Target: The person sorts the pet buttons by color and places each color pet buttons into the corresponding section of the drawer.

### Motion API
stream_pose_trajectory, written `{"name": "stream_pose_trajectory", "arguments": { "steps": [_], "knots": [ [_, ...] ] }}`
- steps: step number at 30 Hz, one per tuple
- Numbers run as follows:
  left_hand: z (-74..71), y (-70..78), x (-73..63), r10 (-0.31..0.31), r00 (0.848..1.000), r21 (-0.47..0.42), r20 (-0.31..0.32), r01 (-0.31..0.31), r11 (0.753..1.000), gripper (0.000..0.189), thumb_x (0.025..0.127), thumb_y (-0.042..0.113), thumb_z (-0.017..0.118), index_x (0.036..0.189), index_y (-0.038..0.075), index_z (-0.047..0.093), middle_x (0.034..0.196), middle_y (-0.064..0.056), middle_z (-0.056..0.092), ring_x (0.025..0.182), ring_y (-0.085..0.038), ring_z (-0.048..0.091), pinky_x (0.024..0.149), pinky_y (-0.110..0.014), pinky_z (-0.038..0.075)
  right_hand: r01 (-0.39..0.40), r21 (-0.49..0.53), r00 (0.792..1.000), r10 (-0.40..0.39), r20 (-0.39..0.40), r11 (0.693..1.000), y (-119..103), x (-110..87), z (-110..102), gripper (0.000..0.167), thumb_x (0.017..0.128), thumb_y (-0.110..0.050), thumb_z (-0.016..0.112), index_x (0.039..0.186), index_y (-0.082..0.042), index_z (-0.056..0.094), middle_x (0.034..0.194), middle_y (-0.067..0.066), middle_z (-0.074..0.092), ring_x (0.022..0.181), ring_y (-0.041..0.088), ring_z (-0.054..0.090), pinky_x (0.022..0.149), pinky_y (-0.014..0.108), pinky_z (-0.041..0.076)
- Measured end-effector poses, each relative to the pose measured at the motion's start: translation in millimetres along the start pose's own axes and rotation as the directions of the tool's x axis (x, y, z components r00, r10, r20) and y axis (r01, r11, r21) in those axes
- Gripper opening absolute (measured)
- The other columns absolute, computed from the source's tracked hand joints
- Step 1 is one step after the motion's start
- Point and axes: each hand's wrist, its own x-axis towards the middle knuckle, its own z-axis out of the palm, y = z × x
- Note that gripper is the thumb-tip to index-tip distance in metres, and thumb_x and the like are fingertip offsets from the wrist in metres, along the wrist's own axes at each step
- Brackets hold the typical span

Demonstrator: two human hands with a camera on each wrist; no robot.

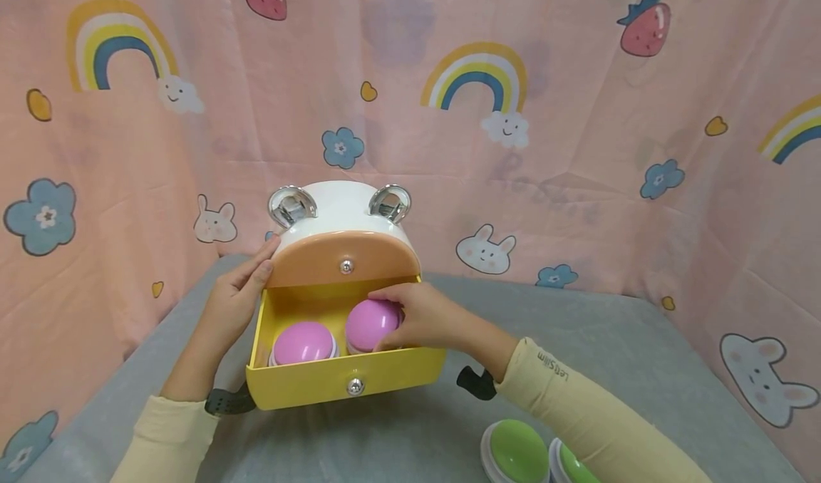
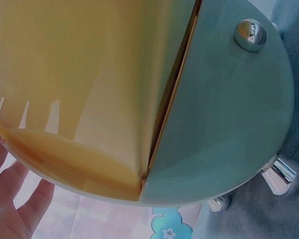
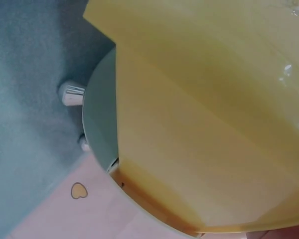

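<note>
A bear-shaped drawer box [image 1: 340,205] with a white top and silver ears stands on the table, its yellow drawer [image 1: 269,390] pulled out. Inside the drawer sit two round containers with glossy pink domes and white bases. My right hand [image 1: 426,315] grips the right pink container [image 1: 370,323], thumb on the near side, fingers over the far side. The left pink container [image 1: 304,342] lies untouched. Against the box's left side rests my left hand [image 1: 234,298], its fingers extended; the left wrist view shows those fingers [image 2: 35,206] spread at the rim. The right wrist view hides the pink containers.
Two green-domed containers, one in full view [image 1: 518,451] and one partly behind the right sleeve [image 1: 571,465], lie at the near right. Above the yellow drawer is a closed orange drawer [image 1: 308,262]; below, a green drawer [image 2: 229,114]. Behind hangs a pink patterned curtain [image 1: 410,134].
</note>
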Motion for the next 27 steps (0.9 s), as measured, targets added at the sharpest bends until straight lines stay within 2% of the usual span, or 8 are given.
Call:
{"name": "stream_pose_trajectory", "arguments": {
  "steps": [10,17,27],
  "knots": [
    [-0.5,-0.4,-0.5,0.009,1.000,0.010,-0.006,-0.009,1.000,0.047,0.106,0.041,0.043,0.151,0.027,0.043,0.158,0.001,0.038,0.149,-0.028,0.033,0.117,-0.056,0.034,0.039,-0.001,0.999,-0.039,0.025,0.999,-3.3,0.9,1.1,0.062,0.078,-0.024,0.086,0.134,-0.010,0.063,0.121,0.005,0.068,0.104,0.021,0.064,0.092,0.036,0.059],
    [0.4,-0.2,0.6,-0.010,1.000,0.017,-0.003,0.010,1.000,0.048,0.106,0.043,0.043,0.151,0.029,0.042,0.159,0.003,0.038,0.149,-0.029,0.034,0.117,-0.059,0.034,0.033,-0.009,0.999,-0.032,0.026,0.999,-2.9,1.6,2.5,0.063,0.078,-0.026,0.086,0.135,-0.010,0.063,0.121,0.005,0.068,0.104,0.021,0.065,0.091,0.035,0.060],
    [0.4,-1.7,0.3,0.005,1.000,0.003,-0.006,-0.005,1.000,0.047,0.106,0.041,0.043,0.151,0.028,0.043,0.158,0.001,0.038,0.149,-0.028,0.034,0.117,-0.057,0.034,-0.003,0.008,0.998,0.002,0.062,1.000,-4.3,5.3,3.9,0.062,0.078,-0.027,0.085,0.134,-0.011,0.063,0.119,0.004,0.068,0.104,0.020,0.064,0.092,0.035,0.060]
  ]
}}
